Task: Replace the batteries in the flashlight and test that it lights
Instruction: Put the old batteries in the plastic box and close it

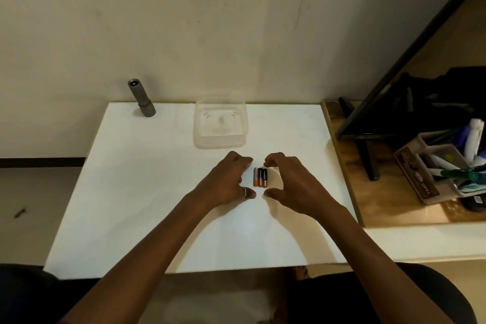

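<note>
Batteries (pixel 260 177), three of them, lie side by side and touching on the white table (pixel 131 205), their orange ends toward the person and their dark ends away. Both forearms reach in from the near edge, and the hands flank the little row. The left hand (pixel 228 181), with a ring on its thumb, sits just left of the batteries, fingers loosely curved and thumb pointing inward below them. The right hand (pixel 292 184) mirrors it just to the right, index finger arched above the row and thumb below it. Neither hand grips anything, and both are relaxed and unclosed; whether any fingertip touches a battery cannot be told. Beyond the hands, near the table's far edge, stands a clear plastic container (pixel 221 123). At the far left corner, well apart from the batteries and close to the scuffed wall (pixel 236 34), the grey flashlight (pixel 142 98) stands upright with its wider end down. Off to the right, on a wooden surface (pixel 381 205), is a desk organiser (pixel 426 166) holding pens.
</note>
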